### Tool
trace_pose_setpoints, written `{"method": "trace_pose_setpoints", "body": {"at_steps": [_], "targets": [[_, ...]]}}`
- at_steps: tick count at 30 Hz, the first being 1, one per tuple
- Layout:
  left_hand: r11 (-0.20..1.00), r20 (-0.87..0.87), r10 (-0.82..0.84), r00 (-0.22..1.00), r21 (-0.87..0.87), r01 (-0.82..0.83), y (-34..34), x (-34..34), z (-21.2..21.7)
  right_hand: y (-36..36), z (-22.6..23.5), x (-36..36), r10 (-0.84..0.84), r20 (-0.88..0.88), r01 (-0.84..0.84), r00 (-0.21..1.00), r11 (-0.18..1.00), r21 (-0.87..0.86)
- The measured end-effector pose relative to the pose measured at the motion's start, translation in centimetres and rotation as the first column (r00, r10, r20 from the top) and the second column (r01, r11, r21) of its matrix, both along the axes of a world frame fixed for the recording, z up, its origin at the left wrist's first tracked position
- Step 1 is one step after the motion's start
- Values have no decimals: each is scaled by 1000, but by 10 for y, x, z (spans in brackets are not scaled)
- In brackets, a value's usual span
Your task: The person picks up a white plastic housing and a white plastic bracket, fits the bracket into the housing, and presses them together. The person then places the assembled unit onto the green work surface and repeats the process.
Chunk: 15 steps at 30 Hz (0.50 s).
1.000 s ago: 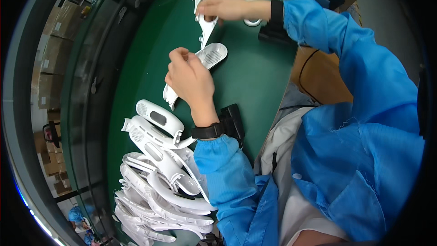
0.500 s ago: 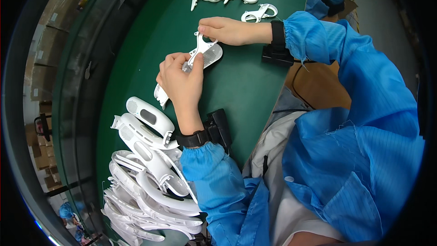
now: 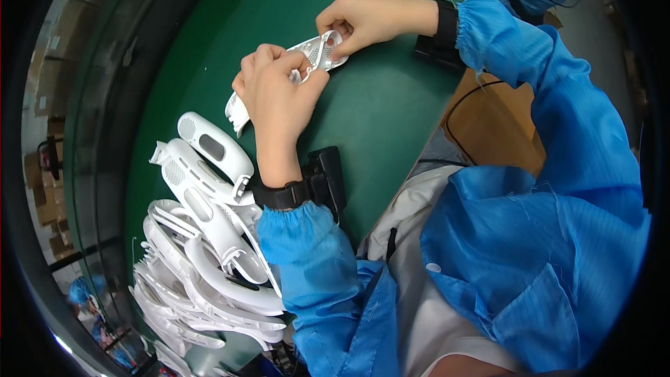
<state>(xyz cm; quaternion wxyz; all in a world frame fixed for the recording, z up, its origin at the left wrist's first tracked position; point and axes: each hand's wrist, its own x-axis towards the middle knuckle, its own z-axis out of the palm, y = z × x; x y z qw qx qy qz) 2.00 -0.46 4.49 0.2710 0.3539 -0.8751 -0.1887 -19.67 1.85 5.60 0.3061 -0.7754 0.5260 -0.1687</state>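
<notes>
White shell (image 3: 311, 52) with inner frame (image 3: 322, 54) in both hands' (image 3: 274, 94) (image 3: 364, 19) grip above green table (image 3: 377, 112)

Green worktable (image 3: 391, 122), grey floor (image 3: 613, 63), stacked cardboard boxes (image 3: 56, 84) leftward

Workshop with green bench (image 3: 391, 119), heaped white parts (image 3: 206, 269)

- Smock (image 3: 481, 230): shiny blue, finely striped, loose pale threads (image 3: 534, 197), white button (image 3: 433, 267)
- Sleeves (image 3: 317, 265): blue, cuffs (image 3: 289, 218) gathered
- Wrist straps (image 3: 281, 196): black, each bearing a black box (image 3: 326, 176)
- Inner clothing (image 3: 433, 314): pale
- Hands (image 3: 283, 98): bare
</notes>
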Motion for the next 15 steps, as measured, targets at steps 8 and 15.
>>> {"method": "trace_pose_setpoints", "body": {"at_steps": [8,15], "targets": [[997,68,60,996,-61,-56,4,-3,-2,-13,5,9,55,-108,-64,993,994,-91],[986,83,156,984,-79,-150,11,-12,4,-33,5,10,176,-264,-160,948,984,81]]}}
